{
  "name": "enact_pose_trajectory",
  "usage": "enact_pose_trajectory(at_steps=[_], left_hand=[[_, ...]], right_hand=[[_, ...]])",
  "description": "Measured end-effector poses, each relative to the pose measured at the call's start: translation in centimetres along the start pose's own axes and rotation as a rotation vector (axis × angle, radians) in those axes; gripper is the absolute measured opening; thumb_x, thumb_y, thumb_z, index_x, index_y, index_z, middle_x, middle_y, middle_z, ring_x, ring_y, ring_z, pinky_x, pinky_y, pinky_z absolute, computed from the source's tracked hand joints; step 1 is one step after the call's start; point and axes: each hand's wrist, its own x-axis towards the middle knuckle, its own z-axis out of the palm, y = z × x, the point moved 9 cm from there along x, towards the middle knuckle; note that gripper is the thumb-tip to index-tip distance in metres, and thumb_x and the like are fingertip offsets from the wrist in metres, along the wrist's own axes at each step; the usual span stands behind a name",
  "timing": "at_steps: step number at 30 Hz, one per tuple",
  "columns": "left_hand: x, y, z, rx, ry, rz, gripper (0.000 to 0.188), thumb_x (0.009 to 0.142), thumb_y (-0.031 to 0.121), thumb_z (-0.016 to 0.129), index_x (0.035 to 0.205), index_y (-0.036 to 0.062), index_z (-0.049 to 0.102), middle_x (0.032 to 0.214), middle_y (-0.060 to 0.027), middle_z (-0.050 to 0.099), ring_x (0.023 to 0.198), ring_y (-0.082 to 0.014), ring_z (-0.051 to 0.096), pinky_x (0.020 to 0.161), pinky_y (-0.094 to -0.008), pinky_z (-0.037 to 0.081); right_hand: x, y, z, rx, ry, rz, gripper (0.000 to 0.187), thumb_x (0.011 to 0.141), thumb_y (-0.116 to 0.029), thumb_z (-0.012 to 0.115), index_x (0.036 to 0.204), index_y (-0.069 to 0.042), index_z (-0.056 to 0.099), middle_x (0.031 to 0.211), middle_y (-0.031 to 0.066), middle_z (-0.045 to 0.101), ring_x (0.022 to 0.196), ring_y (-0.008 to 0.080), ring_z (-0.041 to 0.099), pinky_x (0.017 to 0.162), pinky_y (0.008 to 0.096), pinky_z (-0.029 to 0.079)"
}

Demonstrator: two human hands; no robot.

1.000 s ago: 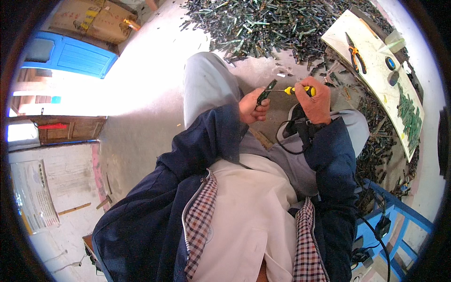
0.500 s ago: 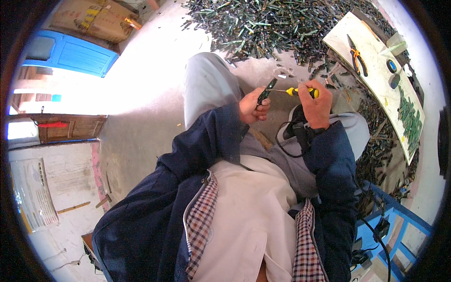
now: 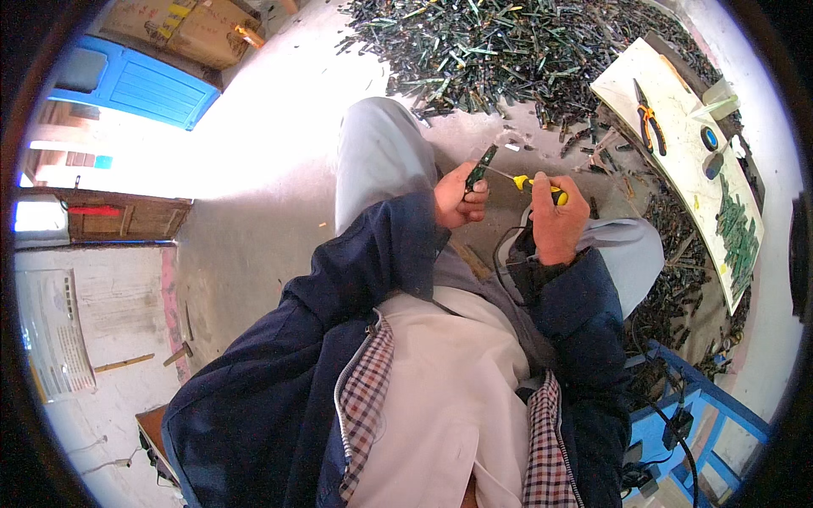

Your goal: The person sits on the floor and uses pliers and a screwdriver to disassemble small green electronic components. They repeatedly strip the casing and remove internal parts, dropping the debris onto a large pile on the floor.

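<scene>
My left hand (image 3: 460, 200) is closed around a narrow dark green strip, which looks like a small circuit board (image 3: 481, 167); its upper end sticks out above my fingers. In my right hand (image 3: 559, 222) is a screwdriver (image 3: 522, 182) with a yellow and black handle. Its thin metal shaft points left, and the tip meets or nearly meets the strip; the exact contact is too small to tell. Both hands are above the floor, between my bent knees.
A big heap of similar dark strips (image 3: 500, 51) covers the floor ahead. On the right, a pale board (image 3: 677, 152) carries orange-black pliers (image 3: 649, 118), a blue-black tape roll (image 3: 710, 138) and a pile of green strips (image 3: 737, 233). A blue frame (image 3: 720, 406) with black cables stands lower right.
My right hand has dropped slightly and moved a little left, tilting the screwdriver so its handle sits lower. The left hand keeps hold of the strip, now turned slightly more upright.
</scene>
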Motion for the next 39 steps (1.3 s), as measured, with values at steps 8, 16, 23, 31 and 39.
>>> enact_pose_trajectory(at_steps=[8, 16, 23, 31, 39], left_hand=[[0.2, 0.2, 0.1, -0.054, 0.022, 0.013, 0.041, 0.096, 0.043, 0.033, 0.066, 0.0158, 0.041, 0.049, 0.0058, 0.030, 0.037, -0.0089, 0.020, 0.047, -0.0280, 0.027], [0.5, 0.0, -0.4, -0.023, 0.037, 0.013, 0.042, 0.095, 0.045, 0.033, 0.065, 0.0158, 0.040, 0.048, 0.0054, 0.029, 0.038, -0.0098, 0.021, 0.048, -0.0285, 0.027], [0.5, -1.5, -1.2, -0.027, 0.061, -0.070, 0.049, 0.093, 0.051, 0.037, 0.059, 0.0155, 0.037, 0.046, 0.0042, 0.027, 0.037, -0.0114, 0.021, 0.045, -0.0288, 0.027], [-0.4, -0.2, 0.1, 0.013, 0.007, 0.004, 0.043, 0.094, 0.047, 0.037, 0.065, 0.0158, 0.040, 0.048, 0.0055, 0.028, 0.038, -0.0099, 0.022, 0.046, -0.0281, 0.028], [-0.2, -0.1, 0.5, -0.044, -0.053, -0.009, 0.039, 0.096, 0.042, 0.035, 0.068, 0.0157, 0.042, 0.048, 0.0058, 0.028, 0.039, -0.0097, 0.023, 0.047, -0.0272, 0.027]], right_hand=[[-0.9, 1.5, 0.6, 0.023, 0.005, 0.143, 0.026, 0.086, -0.024, 0.064, 0.081, 0.001, 0.062, 0.066, 0.0109, 0.060, 0.061, 0.0155, 0.058, 0.058, 0.0303, 0.046], [-0.6, 1.2, 1.0, 0.094, -0.020, 0.227, 0.025, 0.087, -0.024, 0.063, 0.079, -0.001, 0.062, 0.057, 0.0052, 0.057, 0.052, 0.0113, 0.054, 0.050, 0.0276, 0.043], [2.0, 3.3, 0.9, 0.047, -0.050, 0.123, 0.025, 0.080, -0.020, 0.064, 0.072, 0.003, 0.058, 0.055, 0.0099, 0.053, 0.052, 0.0134, 0.054, 0.051, 0.0301, 0.042], [1.7, -1.7, -0.4, -0.061, 0.002, -0.191, 0.021, 0.081, -0.020, 0.066, 0.075, 0.000, 0.061, 0.059, 0.0104, 0.055, 0.054, 0.0126, 0.051, 0.053, 0.0302, 0.044], [0.2, -2.9, -0.1, -0.018, -0.018, -0.241, 0.018, 0.083, -0.017, 0.068, 0.076, -0.002, 0.060, 0.060, 0.0100, 0.058, 0.054, 0.0124, 0.055, 0.051, 0.0292, 0.045]])
